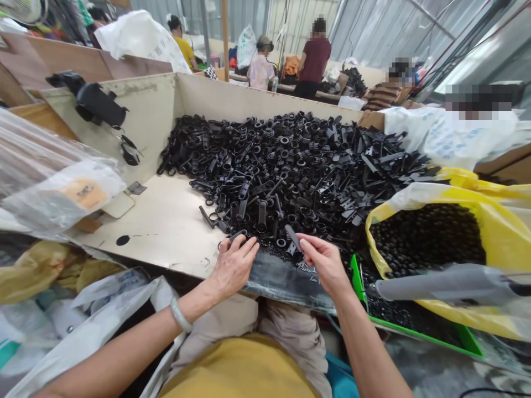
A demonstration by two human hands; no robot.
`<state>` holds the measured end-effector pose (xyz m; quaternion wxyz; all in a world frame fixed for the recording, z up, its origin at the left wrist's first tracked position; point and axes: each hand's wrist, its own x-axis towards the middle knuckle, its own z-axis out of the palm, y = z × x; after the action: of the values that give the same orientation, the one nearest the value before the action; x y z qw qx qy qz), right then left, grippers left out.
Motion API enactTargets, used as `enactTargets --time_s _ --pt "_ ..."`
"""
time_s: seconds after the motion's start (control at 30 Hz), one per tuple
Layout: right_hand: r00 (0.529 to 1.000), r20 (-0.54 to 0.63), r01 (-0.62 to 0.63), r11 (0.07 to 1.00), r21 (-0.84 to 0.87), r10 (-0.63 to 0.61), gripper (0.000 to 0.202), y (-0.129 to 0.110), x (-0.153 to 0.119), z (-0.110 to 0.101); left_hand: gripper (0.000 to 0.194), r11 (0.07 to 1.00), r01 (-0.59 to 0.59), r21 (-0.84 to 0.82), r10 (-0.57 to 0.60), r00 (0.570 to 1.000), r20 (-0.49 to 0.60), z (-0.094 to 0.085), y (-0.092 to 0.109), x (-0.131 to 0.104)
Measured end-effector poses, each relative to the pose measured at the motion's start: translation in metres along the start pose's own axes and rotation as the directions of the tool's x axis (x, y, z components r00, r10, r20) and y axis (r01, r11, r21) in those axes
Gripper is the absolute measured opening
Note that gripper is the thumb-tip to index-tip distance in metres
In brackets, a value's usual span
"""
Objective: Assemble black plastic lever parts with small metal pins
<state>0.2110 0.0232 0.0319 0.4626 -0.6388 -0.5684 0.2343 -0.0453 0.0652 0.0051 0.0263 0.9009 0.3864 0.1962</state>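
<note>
My right hand (324, 258) pinches a long, flat black plastic piece (292, 237) between thumb and fingers, raised just above the near edge of the pile. My left hand (237, 262) is curled, palm down, round a black plastic part (235, 237); a curved end of it seems to show beside the fingers, and the rest is hidden. Both hands are at the front of a heap of black plastic parts (265, 160), many with rings or long handles. Small silvery pins (306, 267) lie on the dark front ledge (274, 276) between the hands.
A cream-coloured bin (166, 243) with raised walls holds the heap. To the right are a yellow-and-white sack (506, 221) of small black pieces, a green-edged tray (423, 334) and a grey tool (440, 287). Plastic wrap (50, 171) hangs left. Several people work behind.
</note>
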Motion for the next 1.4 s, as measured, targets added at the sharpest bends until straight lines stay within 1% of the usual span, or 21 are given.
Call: enactTargets --time_s 0.07,0.13,0.27,0.3,0.33,0.37,0.43,0.5,0.57,0.63,0.7,0.8,0.87,0.93,0.97,1.03,1.07,1.13,1.2,1.3,1.4 --pt "0.996 -0.085 0.013 0.999 -0.045 -0.017 0.048 0.002 0.005 -0.005 0.045 0.999 -0.018 0.052 0.018 1.0 -0.01 0.0 0.001 0.001" --pt "0.987 -0.152 0.039 0.991 -0.124 -0.058 0.04 0.001 0.011 -0.01 0.04 0.996 -0.033 0.085 0.035 0.999 -0.029 -0.001 0.002 0.003" --pt "0.964 -0.215 0.085 0.949 -0.302 -0.155 0.028 -0.004 0.02 -0.017 0.036 0.995 -0.053 0.085 0.058 0.997 -0.057 -0.003 0.001 0.004" --pt "0.953 -0.229 0.1 0.917 -0.385 -0.2 0.027 -0.004 0.02 -0.018 0.035 0.995 -0.057 0.078 0.062 0.996 -0.063 -0.003 0.0 0.004" --pt "0.936 -0.238 0.114 0.866 -0.488 -0.258 0.027 -0.003 0.019 -0.02 0.034 0.996 -0.061 0.071 0.066 0.996 -0.067 -0.003 0.0 0.003" --pt "0.917 -0.236 0.126 0.794 -0.595 -0.322 0.026 -0.002 0.016 -0.022 0.034 0.996 -0.067 0.065 0.071 0.995 -0.069 -0.004 -0.001 0.003" --pt "0.883 -0.185 0.147 0.63 -0.763 -0.43 0.025 0.003 0.01 -0.026 0.033 0.995 -0.079 0.059 0.083 0.994 -0.069 -0.005 -0.001 0.002" --pt "0.875 -0.121 0.173 0.536 -0.826 -0.469 0.024 0.009 0.004 -0.028 0.033 0.995 -0.082 0.063 0.087 0.993 -0.076 -0.006 0.0 0.002" --pt "0.873 -0.088 0.191 0.503 -0.843 -0.479 0.023 0.013 0.002 -0.028 0.034 0.994 -0.083 0.075 0.089 0.993 -0.083 -0.006 0.001 0.003" --pt "0.868 -0.106 0.184 0.512 -0.839 -0.485 0.022 0.015 0.006 -0.027 0.036 0.992 -0.084 0.092 0.092 0.992 -0.09 -0.006 0.001 0.004" --pt "0.862 -0.133 0.172 0.53 -0.831 -0.488 0.021 0.014 0.015 -0.026 0.037 0.99 -0.084 0.112 0.095 0.991 -0.095 -0.004 0.001 0.006" --pt "0.864 -0.15 0.162 0.548 -0.82 -0.48 0.021 0.006 0.03 -0.025 0.039 0.987 -0.086 0.136 0.097 0.992 -0.078 -0.001 0.001 0.008" --pt "0.865 -0.179 0.168 0.607 -0.777 -0.468 0.024 -0.003 0.03 -0.022 0.041 0.985 -0.093 0.147 0.099 0.994 -0.035 0.0 0.002 0.011" --pt "0.879 -0.178 0.224 0.714 -0.664 -0.442 0.024 -0.011 0.018 -0.015 0.045 0.983 -0.099 0.158 0.096 0.995 0.025 -0.001 0.004 0.014" --pt "0.893 -0.147 0.269 0.764 -0.586 -0.426 0.023 -0.015 0.008 -0.009 0.048 0.982 -0.099 0.164 0.091 0.994 0.056 -0.002 0.005 0.016" --pt "0.918 -0.021 0.345 0.824 -0.449 -0.395 0.022 -0.017 -0.016 0.005 0.051 0.98 -0.096 0.176 0.077 0.991 0.112 -0.003 0.008 0.022" --pt "0.92 0.041 0.369 0.829 -0.42 -0.389 0.022 -0.017 -0.028 0.013 0.051 0.979 -0.092 0.182 0.069 0.989 0.131 -0.003 0.01 0.025" --pt "0.908 0.122 0.412 0.809 -0.418 -0.4 0.025 -0.011 -0.046 0.028 0.05 0.977 -0.088 0.193 0.058 0.986 0.159 -0.003 0.013 0.031" --pt "0.891 0.176 0.451 0.77 -0.452 -0.419 0.032 -0.004 -0.053 0.04 0.047 0.976 -0.095 0.195 0.06 0.982 0.178 -0.003 0.014 0.035" --pt "0.879 0.234 0.473 0.708 -0.525 -0.415 0.043 0.003 -0.047 0.05 0.046 0.974 -0.126 0.186 0.09 0.978 0.19 -0.001 0.013 0.036" --pt "0.893 0.25 0.446 0.652 -0.613 -0.375 0.048 0.005 -0.035 0.055 0.049 0.97 -0.16 0.183 0.125 0.974 0.187 -0.001 0.012 0.03"
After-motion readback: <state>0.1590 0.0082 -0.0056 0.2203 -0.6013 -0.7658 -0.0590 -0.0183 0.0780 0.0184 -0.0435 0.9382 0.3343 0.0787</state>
